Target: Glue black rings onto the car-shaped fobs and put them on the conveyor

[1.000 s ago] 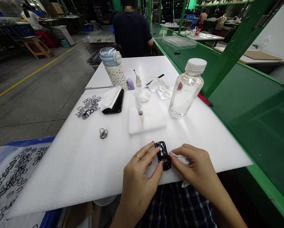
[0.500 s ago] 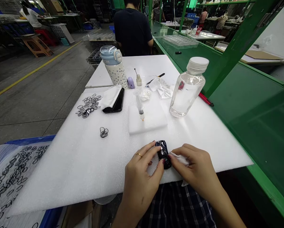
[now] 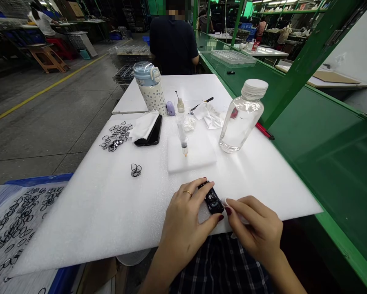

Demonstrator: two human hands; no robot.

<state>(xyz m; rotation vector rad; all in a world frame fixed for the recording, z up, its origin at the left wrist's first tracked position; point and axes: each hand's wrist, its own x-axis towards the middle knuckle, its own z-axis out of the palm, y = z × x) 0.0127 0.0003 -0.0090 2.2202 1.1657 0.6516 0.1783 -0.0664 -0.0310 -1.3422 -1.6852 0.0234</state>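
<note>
My left hand (image 3: 185,216) holds a small glossy black piece shaped like a car body (image 3: 213,201) on the white foam sheet (image 3: 116,216). Its fingers press the far end and its thumb the near end. A white cloth (image 3: 224,201) is pinched in my right hand (image 3: 257,224), its tip against the piece's right side; most of the cloth is hidden by the fingers. Beyond the hands, a syringe (image 3: 182,136) with an orange tip rests on a white foam block (image 3: 198,159). A few black rings (image 3: 136,170) lie to the left.
A transparent bottle (image 3: 241,122) stands right, a dotted tumbler (image 3: 153,96) at the back. A black phone (image 3: 154,136) lies under white tissue (image 3: 144,125), near more black rings (image 3: 117,134). Tweezers (image 3: 202,104) and a small vial (image 3: 180,106) are behind. A green bench (image 3: 318,143) runs along the right.
The black piece has turned slightly, its near end swinging right. My left thumb has shifted right to that end. My right hand has moved a little right and down with the cloth.
</note>
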